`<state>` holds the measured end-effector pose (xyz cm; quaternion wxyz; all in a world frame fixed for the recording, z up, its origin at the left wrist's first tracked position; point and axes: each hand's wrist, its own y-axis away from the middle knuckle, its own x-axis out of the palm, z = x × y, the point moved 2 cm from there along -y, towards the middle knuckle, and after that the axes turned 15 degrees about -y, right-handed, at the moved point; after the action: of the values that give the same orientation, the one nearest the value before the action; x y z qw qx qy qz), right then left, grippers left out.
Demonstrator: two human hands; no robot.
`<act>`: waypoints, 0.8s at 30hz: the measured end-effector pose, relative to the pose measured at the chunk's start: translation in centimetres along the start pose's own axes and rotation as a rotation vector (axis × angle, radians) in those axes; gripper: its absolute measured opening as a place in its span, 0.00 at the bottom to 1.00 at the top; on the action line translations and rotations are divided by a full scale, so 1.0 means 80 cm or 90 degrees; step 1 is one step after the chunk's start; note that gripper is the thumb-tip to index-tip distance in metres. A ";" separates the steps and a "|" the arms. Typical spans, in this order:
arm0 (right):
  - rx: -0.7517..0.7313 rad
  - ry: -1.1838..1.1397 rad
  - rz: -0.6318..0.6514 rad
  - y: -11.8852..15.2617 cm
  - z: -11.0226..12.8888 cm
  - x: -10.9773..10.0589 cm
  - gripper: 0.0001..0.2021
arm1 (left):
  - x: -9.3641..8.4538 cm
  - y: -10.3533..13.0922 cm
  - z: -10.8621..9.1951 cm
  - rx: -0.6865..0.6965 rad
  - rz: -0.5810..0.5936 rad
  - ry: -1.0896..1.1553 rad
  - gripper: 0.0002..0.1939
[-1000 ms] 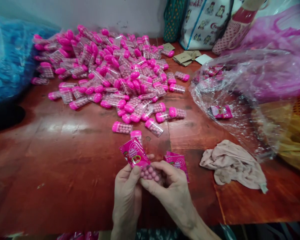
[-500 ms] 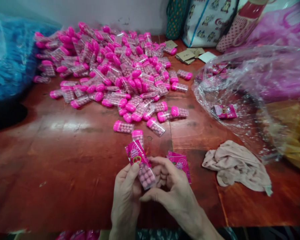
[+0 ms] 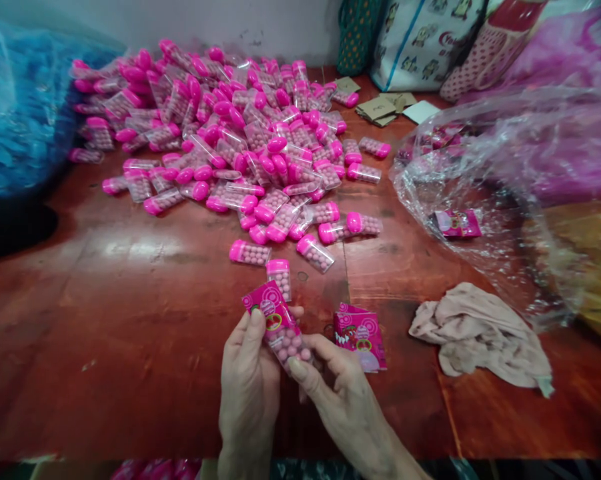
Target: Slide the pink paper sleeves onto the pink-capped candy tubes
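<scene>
Both hands grasp one candy tube [image 3: 283, 330] at the near edge of the table [image 3: 130, 320]. The left hand [image 3: 247, 387] pinches the tube's upper part, thumb lying on the pink label [image 3: 269, 308] wrapped round it. The right hand [image 3: 343, 393] pinches the lower, clear part, where pink balls show through. The tube is tilted, its labelled end pointing away from the person and to the left. Just right of the tube, a stack of labels [image 3: 360, 333] lies flat on the table, apart from both hands. A beige cloth [image 3: 480, 333] lies further right of the tube. Just beyond the tube, one loose tube [image 3: 280, 275] stands alone, and behind it spreads a pile of tubes [image 3: 230, 133] with pink caps. A clear bag [image 3: 495, 180] lies right of the pile, holding a labelled pack [image 3: 457, 223].
</scene>
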<state>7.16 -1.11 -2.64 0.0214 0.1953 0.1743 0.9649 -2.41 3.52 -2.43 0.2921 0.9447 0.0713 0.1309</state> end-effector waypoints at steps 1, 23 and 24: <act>0.003 -0.005 -0.004 0.002 -0.002 0.002 0.12 | 0.002 0.002 0.000 0.002 -0.007 0.001 0.11; -0.136 0.136 -0.097 0.014 -0.006 0.015 0.10 | -0.002 0.011 0.018 0.043 0.033 0.042 0.17; -0.140 0.133 -0.081 0.013 -0.003 0.018 0.10 | -0.004 0.011 0.018 0.057 0.034 0.044 0.17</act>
<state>5.79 -2.00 -2.01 0.0856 0.0790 0.0811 0.9899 -2.27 1.97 -3.13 0.2436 0.9533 0.0617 0.1676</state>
